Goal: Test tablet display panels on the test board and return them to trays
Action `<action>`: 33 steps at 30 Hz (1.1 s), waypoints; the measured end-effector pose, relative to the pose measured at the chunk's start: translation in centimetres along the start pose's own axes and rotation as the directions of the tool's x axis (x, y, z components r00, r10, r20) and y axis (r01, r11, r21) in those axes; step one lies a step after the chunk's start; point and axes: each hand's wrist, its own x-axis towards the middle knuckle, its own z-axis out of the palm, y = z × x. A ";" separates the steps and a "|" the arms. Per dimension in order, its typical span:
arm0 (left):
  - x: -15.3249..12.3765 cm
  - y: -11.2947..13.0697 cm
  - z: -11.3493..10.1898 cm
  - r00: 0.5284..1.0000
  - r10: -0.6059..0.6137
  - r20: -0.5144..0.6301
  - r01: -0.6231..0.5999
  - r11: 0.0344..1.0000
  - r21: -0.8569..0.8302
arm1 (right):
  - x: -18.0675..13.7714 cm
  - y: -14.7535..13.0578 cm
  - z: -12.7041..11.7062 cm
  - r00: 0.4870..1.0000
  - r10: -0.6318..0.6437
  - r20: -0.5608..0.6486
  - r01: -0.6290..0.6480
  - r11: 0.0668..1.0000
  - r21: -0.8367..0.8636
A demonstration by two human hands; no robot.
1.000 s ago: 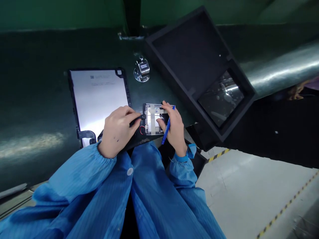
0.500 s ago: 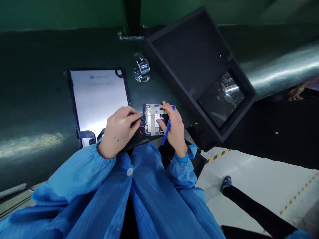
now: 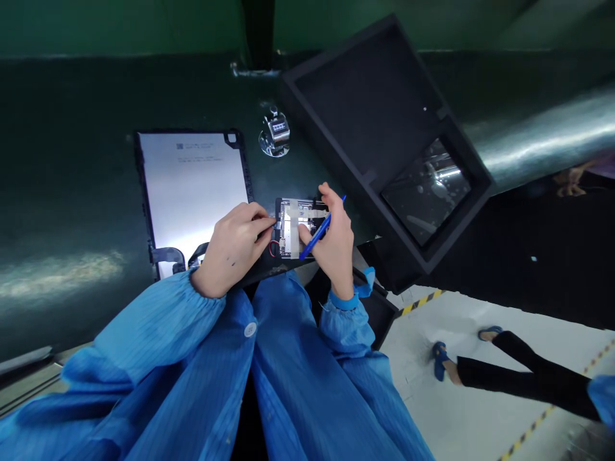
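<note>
1. Left hand (image 3: 235,246) lies curled on the left end of a small opened device (image 3: 296,228), its fingertips pinched narrow at the device's left edge; what they pinch is too small to tell.
2. Right hand (image 3: 333,238) grips the device's right end, thumb pressed on its face, with a blue pen-like tool (image 3: 317,234) held slantwise between the fingers.
3. Device itself sits near the person at the near edge of the tabletop (image 3: 72,192), between the two hands.
4. Its look: a black frame, an exposed pale metal and circuit interior, a strip of whitish tape across the top and another running down, and a thin red wire at the lower left corner.
5. Just left of the hands a large flat white panel (image 3: 192,189) in a black frame lies on the tabletop, printed text near its far edge and a dark flex cable at its near corner.
6. Far of the device stands a small silver hand tally counter (image 3: 275,132).
7. To the right rests a big black foam tray (image 3: 379,109), with a glossy dark panel (image 3: 425,189) in its right compartment.
8. Blue sleeves (image 3: 163,333) cover both forearms.
9. On the floor at the right, another person's dark-trousered legs and blue shoes (image 3: 500,368) show.
</note>
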 end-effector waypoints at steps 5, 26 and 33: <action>0.0 0.0 0.0 1.000 0.002 0.007 -0.002 1.000 0.007 | 0.0 -1.8 2.1 0.994 0.059 -0.091 -0.070 0.991 -0.118; 0.3 -0.3 0.8 0.999 0.030 0.025 -0.030 0.999 0.020 | 0.0 -1.6 2.9 0.986 0.064 -0.153 -0.070 0.997 -0.034; -2.4 1.2 -5.0 0.954 -0.223 -0.199 0.179 0.960 -0.216 | -0.6 -1.9 1.5 0.937 -0.007 -0.350 0.092 0.969 0.228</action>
